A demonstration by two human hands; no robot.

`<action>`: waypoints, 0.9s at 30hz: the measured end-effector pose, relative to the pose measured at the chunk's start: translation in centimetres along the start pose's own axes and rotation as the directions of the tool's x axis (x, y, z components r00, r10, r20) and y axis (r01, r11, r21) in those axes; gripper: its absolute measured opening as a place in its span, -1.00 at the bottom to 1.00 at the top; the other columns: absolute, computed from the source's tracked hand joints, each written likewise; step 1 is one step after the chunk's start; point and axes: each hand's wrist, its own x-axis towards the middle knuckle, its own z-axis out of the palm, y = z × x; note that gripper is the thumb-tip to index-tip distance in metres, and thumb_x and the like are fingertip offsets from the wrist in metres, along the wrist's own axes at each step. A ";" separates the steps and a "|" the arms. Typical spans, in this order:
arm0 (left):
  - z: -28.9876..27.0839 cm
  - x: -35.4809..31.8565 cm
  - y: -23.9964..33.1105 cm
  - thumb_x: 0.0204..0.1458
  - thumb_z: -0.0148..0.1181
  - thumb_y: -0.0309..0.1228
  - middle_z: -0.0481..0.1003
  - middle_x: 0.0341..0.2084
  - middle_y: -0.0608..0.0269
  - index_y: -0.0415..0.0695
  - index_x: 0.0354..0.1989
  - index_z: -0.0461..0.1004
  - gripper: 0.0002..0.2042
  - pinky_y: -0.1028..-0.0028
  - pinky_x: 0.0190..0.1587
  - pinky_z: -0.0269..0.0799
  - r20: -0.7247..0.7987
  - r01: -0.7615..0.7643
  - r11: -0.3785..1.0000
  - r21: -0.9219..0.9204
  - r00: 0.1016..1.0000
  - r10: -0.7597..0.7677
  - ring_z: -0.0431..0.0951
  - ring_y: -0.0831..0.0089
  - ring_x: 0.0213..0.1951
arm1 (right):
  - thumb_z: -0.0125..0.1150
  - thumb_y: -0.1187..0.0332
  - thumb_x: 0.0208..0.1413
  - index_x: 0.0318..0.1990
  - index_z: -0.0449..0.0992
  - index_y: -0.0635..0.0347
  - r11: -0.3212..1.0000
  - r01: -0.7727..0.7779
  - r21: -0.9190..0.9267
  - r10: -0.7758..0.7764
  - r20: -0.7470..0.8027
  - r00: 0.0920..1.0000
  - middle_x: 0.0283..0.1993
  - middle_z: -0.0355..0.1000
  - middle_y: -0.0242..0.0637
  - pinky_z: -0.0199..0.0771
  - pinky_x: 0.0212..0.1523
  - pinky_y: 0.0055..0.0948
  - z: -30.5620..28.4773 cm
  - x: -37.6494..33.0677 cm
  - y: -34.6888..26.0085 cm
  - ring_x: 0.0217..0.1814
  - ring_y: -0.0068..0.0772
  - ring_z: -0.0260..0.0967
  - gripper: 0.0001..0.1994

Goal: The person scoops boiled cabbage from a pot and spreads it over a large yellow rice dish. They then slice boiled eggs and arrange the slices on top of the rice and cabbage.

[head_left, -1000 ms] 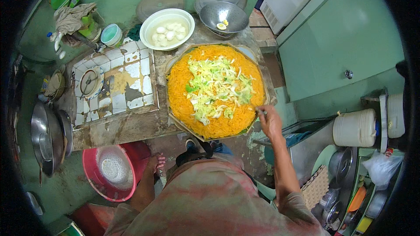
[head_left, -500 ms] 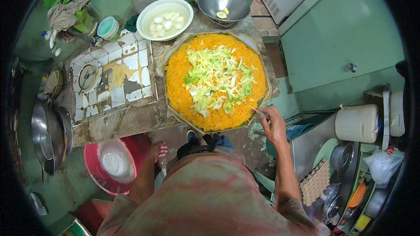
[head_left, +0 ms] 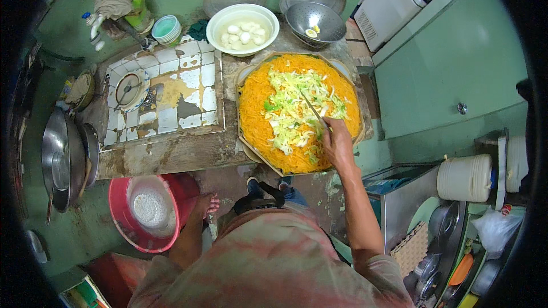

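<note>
A broad polygonal tray (head_left: pixel 255 158) on the counter is spread with orange noodle-like strands (head_left: pixel 257 120). Chopped pale green and white cabbage (head_left: pixel 283 128) lies over their middle. My right hand (head_left: pixel 338 140) is closed round a slim metal utensil (head_left: pixel 312 108), whose tip points into the cabbage; whether it is a knife or a fork, I cannot tell. Down beside the red tub (head_left: pixel 116 208), below the counter edge, my left hand (head_left: pixel 209 204) hangs with loosely extended fingers and nothing in it.
Behind the tray stand a white basin (head_left: pixel 212 33) of peeled eggs in liquid and a metal colander (head_left: pixel 299 17) with cut egg pieces. To the left is a chipped tiled sink (head_left: pixel 168 131) holding a plate. A metal cabinet (head_left: pixel 394 211) is at my right.
My right hand has moved forward and left over the tray, taking the utensil's tip deeper into the cabbage. The cabbage has shifted slightly. The whole view has moved a little.
</note>
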 end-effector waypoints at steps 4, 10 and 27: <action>-2.2 0.7 -3.5 0.11 0.14 -0.07 0.53 -0.22 0.17 -0.05 0.02 0.40 -0.60 0.28 -0.28 0.50 0.014 -0.032 0.994 -0.100 0.999 0.034 0.55 0.32 -0.33 | 0.02 0.54 0.09 -0.05 0.40 0.35 0.997 -0.036 -0.068 0.043 0.100 0.994 -0.18 0.33 0.21 0.34 -0.03 -0.03 4.6 2.7 -1.0 -0.07 0.26 0.29 -0.74; -4.4 1.3 -10.1 0.13 0.11 -0.11 0.53 -0.24 0.21 -0.02 0.00 0.38 -0.65 0.31 -0.32 0.49 0.179 0.066 0.914 -0.400 0.984 0.007 0.52 0.36 -0.37 | 0.08 0.53 0.08 -0.06 0.42 0.32 1.000 -0.021 -0.016 0.022 0.125 0.992 -0.18 0.35 0.18 0.35 -0.07 -0.04 5.8 1.5 -2.6 -0.11 0.22 0.32 -0.75; -4.5 2.5 -5.0 0.13 0.07 -0.08 0.54 -0.15 0.18 0.05 0.10 0.40 -0.59 0.23 -0.23 0.54 0.179 -0.127 0.953 -0.276 0.967 0.181 0.57 0.30 -0.31 | 0.10 0.51 0.10 -0.04 0.43 0.27 0.999 -0.024 -0.026 0.029 0.236 0.971 -0.13 0.36 0.11 0.40 -0.08 -0.06 2.8 -2.0 -5.5 -0.10 0.20 0.36 -0.75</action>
